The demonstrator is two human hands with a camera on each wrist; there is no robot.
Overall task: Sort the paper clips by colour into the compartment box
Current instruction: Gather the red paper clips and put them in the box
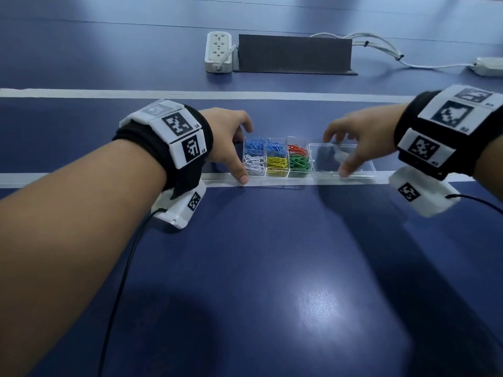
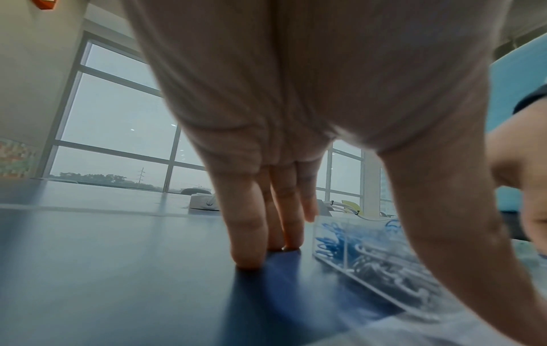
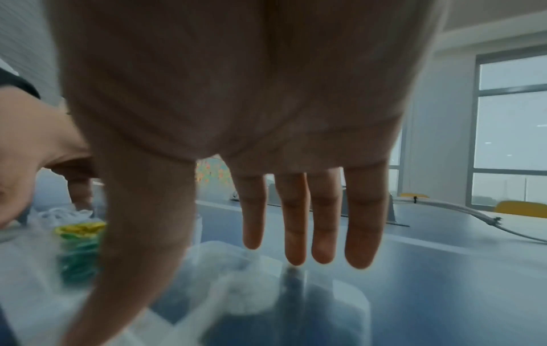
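Note:
A clear compartment box (image 1: 275,176) lies on the blue table, holding blue clips (image 1: 254,146), red clips (image 1: 298,150), white clips (image 1: 254,164), yellow clips (image 1: 276,163) and green clips (image 1: 299,164), each colour apart. Its clear lid (image 1: 324,156) lies open flat to the right. My left hand (image 1: 236,153) spans the box's left end, thumb at the front corner. In the left wrist view its fingers (image 2: 251,234) are straight with tips on the table beside the box (image 2: 355,255). My right hand (image 1: 351,151) hovers over the lid, fingers (image 3: 296,222) spread and straight, holding nothing.
At the back stand a white power strip (image 1: 218,51) and a dark grey panel (image 1: 294,54). White cables (image 1: 381,47) run right to an adapter (image 1: 487,66). White tape lines (image 1: 109,93) cross the table. A black wire (image 1: 119,281) hangs from my left wrist.

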